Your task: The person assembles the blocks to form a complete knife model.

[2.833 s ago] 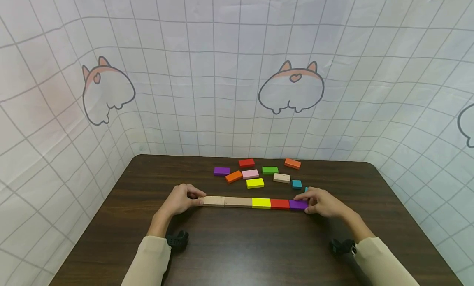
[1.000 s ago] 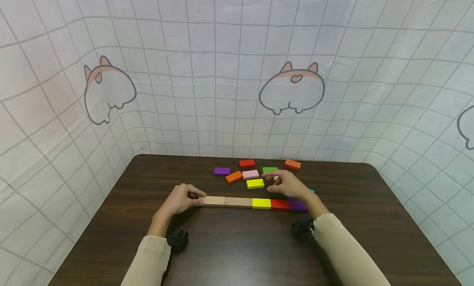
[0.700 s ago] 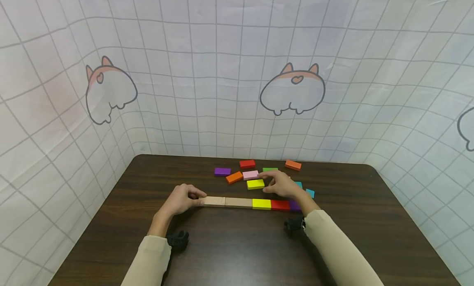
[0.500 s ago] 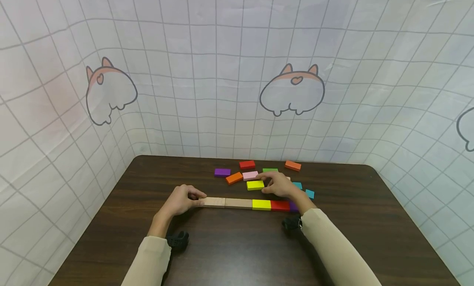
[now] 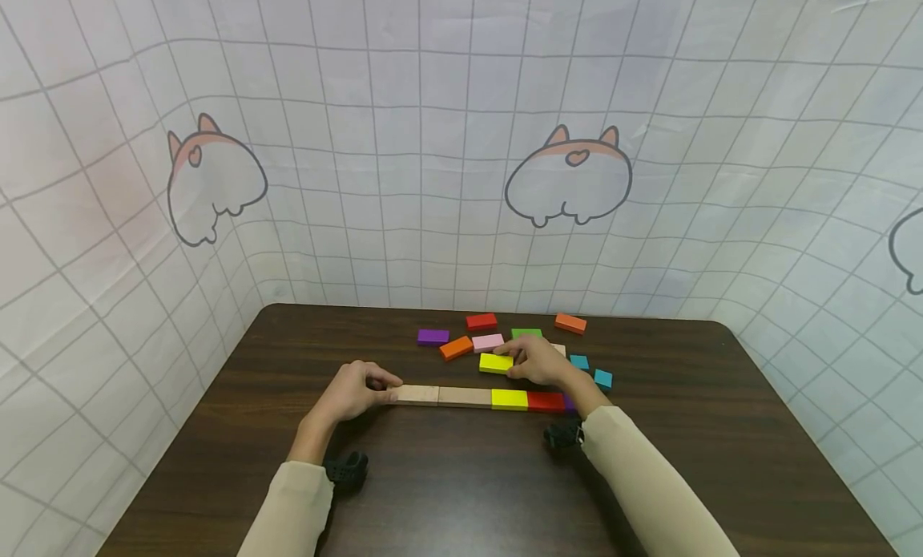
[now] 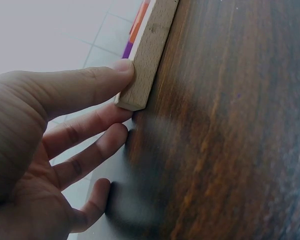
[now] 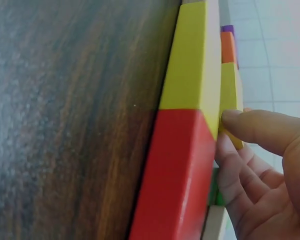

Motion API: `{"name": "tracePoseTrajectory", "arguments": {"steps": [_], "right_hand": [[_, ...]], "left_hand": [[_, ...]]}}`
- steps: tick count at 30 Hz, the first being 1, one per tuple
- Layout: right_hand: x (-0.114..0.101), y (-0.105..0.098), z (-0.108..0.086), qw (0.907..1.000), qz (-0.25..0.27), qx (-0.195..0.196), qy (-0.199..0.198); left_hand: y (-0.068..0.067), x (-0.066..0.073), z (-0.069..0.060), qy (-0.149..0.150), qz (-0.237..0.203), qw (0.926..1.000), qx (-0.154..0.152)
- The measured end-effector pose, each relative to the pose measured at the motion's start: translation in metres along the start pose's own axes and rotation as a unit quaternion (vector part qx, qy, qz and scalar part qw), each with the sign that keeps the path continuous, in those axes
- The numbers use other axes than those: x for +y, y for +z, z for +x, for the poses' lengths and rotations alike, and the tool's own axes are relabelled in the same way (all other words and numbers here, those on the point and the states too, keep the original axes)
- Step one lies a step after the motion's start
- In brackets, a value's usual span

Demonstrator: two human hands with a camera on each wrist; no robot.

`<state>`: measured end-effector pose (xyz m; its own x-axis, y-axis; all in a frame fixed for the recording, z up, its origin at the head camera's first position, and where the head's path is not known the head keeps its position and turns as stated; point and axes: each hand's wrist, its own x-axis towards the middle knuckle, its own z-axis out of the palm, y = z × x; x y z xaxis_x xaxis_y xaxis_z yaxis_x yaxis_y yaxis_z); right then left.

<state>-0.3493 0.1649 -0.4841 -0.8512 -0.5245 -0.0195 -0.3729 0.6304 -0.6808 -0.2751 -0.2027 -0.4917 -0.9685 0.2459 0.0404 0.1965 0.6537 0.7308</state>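
A straight row of blocks lies on the dark table. From the left it has a plain wooden block (image 5: 418, 394), a second plain block (image 5: 465, 397), a yellow block (image 5: 509, 400), a red block (image 5: 545, 401) and a purple block (image 5: 570, 402), partly behind the right arm. My left hand (image 5: 352, 390) pinches the row's left end block, its thumb (image 6: 121, 70) on the front face. Behind the row, my right hand (image 5: 539, 360) pinches the right end of a loose yellow block (image 5: 494, 364); its thumb (image 7: 240, 122) presses the near side.
Loose blocks lie behind the row: purple (image 5: 433, 337), orange (image 5: 457, 349), red (image 5: 481, 322), pink (image 5: 487, 343), green (image 5: 526, 332), another orange (image 5: 570, 323), and two small blue ones (image 5: 579, 362). A plain block (image 5: 558, 349) is partly hidden by the right hand. A grid-patterned cloth (image 5: 447, 244) surrounds the table.
My right hand has left the row's purple end block, moved left and back, and taken hold of the loose yellow block, which has shifted slightly. The left hand stays on the row's end.
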Motion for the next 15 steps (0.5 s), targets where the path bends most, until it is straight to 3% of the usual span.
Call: {"name": "tracePoseTrajectory", "arguments": {"steps": [15], "right_hand": [[-0.022, -0.014, -0.027, 0.9995, 0.009, -0.014, -0.028]], "left_hand": [[-0.001, 0.001, 0.0, 0.004, -0.001, 1.0, -0.004]]}}
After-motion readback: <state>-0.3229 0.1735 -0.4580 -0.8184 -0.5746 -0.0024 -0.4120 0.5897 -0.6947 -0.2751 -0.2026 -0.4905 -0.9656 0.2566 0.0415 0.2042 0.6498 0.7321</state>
